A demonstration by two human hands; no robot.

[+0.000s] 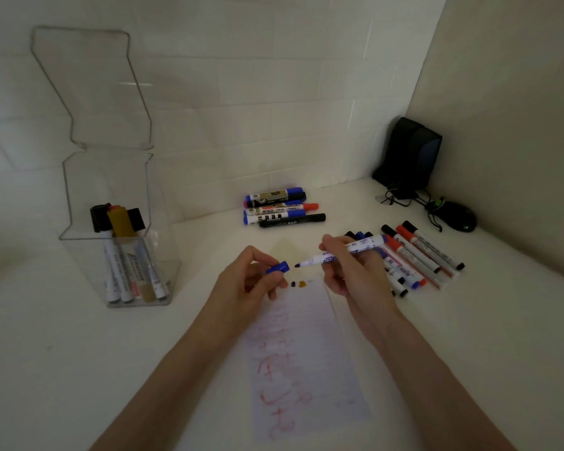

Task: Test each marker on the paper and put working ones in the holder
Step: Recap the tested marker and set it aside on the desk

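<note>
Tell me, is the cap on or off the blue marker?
Off. The right hand holds the blue marker with its tip bare, and the left hand pinches the blue cap apart from it.

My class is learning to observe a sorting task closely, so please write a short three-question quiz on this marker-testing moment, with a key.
1. True or false: the blue marker in the right hand has its cap on.
2. What does the left hand pinch? A) a blue cap B) an eraser C) a pair of scissors
3. On which side of the paper, from the person's view, does the clear holder stand?

Key: 1 false, since the tip is bare; 2 A; 3 the left.
</note>
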